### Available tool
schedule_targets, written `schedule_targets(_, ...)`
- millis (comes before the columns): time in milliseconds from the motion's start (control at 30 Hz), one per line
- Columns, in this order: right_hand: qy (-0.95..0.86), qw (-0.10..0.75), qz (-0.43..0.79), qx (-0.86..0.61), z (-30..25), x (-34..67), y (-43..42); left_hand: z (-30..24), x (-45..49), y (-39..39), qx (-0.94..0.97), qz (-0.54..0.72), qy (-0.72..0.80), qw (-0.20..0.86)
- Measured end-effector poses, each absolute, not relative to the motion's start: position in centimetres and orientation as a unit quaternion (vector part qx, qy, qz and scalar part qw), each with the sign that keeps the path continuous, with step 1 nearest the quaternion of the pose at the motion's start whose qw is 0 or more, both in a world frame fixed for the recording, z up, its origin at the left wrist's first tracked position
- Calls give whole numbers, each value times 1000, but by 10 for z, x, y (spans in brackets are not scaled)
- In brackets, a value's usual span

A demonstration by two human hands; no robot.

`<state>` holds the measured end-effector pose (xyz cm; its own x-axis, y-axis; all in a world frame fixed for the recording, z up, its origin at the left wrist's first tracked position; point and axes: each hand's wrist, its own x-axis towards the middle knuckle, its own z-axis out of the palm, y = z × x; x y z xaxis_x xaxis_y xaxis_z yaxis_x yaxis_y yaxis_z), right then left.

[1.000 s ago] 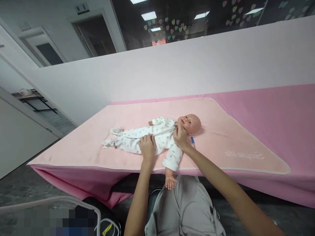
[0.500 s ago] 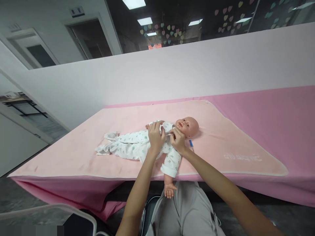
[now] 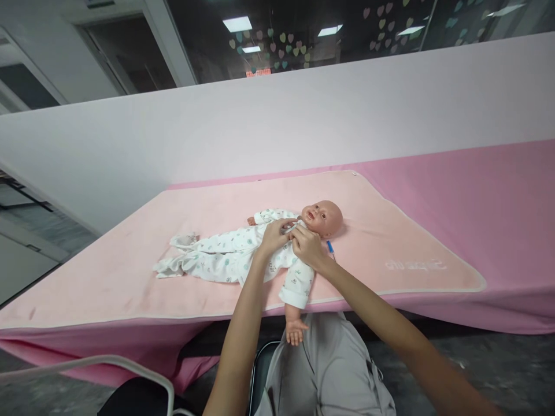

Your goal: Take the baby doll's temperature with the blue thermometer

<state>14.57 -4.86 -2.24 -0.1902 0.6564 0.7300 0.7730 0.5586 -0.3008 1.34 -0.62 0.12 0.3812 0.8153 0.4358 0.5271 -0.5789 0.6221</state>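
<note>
A baby doll [image 3: 326, 219] lies on its back, its bald head to the right. It wears a white footed romper [image 3: 225, 260] with small green prints. Both my hands meet at the romper's upper chest, just below the neck. My left hand [image 3: 276, 236] pinches the cloth there, fingers bent. Close beside it, my right hand [image 3: 307, 245] has its fingers closed on the romper's front edge near the collar. The fingers hide exactly what is pinched. One doll arm [image 3: 295, 329] hangs over the table's near edge.
Under the doll is a peach mat [image 3: 416, 242] on a pink cloth [image 3: 498, 219]. A thin item with a blue end [image 3: 330, 247] lies by the doll's head. A low white wall [image 3: 277, 127] stands behind. At lower left is a chair frame [image 3: 117, 361].
My left hand has come closer to the right one, and its fingers have lowered and closed near the collar. The camera view has shifted slightly.
</note>
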Motion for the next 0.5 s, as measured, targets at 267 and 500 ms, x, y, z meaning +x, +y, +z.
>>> schedule_targets(267, -643, 429, -122, -622, -38, 197, -134, -8, 14, 0, 701, 489, 456, 249)
schedule_targets(500, -646, 295, -166, -684, -71, 225, -159, -9, 10, 5, 603, 579, 436, 334)
